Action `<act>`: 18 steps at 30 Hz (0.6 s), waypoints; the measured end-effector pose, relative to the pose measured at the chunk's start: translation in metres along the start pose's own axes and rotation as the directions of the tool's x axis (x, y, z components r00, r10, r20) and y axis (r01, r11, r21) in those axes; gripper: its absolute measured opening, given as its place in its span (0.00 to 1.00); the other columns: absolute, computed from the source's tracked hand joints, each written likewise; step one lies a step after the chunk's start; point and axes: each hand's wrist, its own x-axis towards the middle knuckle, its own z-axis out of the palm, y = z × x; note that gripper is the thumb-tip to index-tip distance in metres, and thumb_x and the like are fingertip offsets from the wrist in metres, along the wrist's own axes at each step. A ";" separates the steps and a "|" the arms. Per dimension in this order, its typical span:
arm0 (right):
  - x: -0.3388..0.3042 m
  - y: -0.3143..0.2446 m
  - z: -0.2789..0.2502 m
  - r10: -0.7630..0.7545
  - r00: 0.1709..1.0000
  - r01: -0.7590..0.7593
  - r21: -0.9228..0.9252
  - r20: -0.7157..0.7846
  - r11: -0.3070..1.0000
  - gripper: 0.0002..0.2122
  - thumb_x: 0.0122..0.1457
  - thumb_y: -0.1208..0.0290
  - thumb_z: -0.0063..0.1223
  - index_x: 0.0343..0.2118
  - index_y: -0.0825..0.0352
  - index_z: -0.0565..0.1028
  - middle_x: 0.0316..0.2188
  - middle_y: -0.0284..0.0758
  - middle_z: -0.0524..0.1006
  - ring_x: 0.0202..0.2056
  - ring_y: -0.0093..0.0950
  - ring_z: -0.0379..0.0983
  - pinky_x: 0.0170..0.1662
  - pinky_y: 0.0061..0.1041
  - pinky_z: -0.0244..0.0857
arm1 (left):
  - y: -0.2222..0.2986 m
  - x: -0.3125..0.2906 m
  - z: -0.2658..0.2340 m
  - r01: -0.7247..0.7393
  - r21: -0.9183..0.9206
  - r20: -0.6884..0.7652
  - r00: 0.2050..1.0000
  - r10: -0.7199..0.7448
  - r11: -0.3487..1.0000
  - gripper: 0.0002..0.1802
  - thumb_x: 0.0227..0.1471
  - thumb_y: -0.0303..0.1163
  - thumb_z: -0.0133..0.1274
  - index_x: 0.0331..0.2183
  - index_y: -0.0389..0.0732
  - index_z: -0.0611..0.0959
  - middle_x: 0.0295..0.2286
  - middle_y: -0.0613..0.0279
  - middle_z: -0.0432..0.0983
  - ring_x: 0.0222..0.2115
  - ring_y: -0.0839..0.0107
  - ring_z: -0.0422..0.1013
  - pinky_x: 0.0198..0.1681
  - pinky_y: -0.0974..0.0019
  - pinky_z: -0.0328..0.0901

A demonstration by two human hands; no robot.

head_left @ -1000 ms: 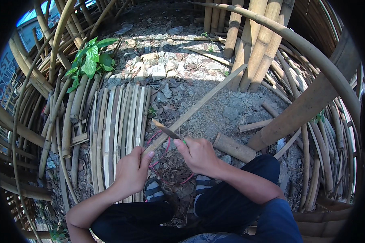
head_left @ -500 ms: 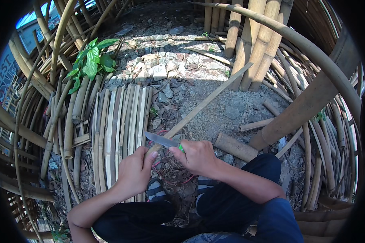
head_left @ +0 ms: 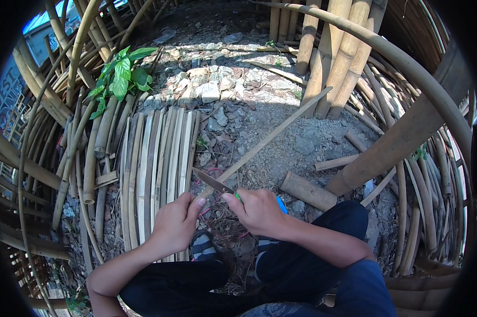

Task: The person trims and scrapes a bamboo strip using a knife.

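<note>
My left hand (head_left: 176,223) is closed round the near end of a long bamboo strip (head_left: 273,138), its thumb lying along the top. The strip slants away to the far right, toward the upright bamboo poles. In my right hand (head_left: 259,211) is a knife (head_left: 213,181) with a green and blue handle, mostly hidden by my fingers. Its blade points to the far left and crosses over the strip just beyond my left thumb. Whether the edge touches the strip, I cannot tell.
Left of my hands lies a row of split bamboo strips (head_left: 162,153). A short bamboo piece (head_left: 308,191) rests on the ground to the right, near a thick leaning bamboo pole (head_left: 392,142). A leafy green plant (head_left: 121,74) grows at the far left. Pale rubble (head_left: 217,87) covers the ground ahead.
The knife has turned in my right hand: its blade looks darker and slants more steeply, and the blue end of the handle now shows. My left hand still holds the strip in nearly the same place.
</note>
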 end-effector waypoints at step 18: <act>0.017 0.030 -0.023 0.188 0.969 -0.202 -0.074 -0.162 0.977 0.25 0.69 0.56 0.44 0.21 0.72 0.73 0.14 0.51 0.71 0.20 0.53 0.72 0.27 0.47 0.64 | -0.009 0.001 -0.005 0.064 0.054 0.025 0.998 -0.066 0.996 0.24 0.68 0.47 0.42 0.33 0.35 0.77 0.22 0.44 0.75 0.28 0.42 0.75 0.34 0.44 0.65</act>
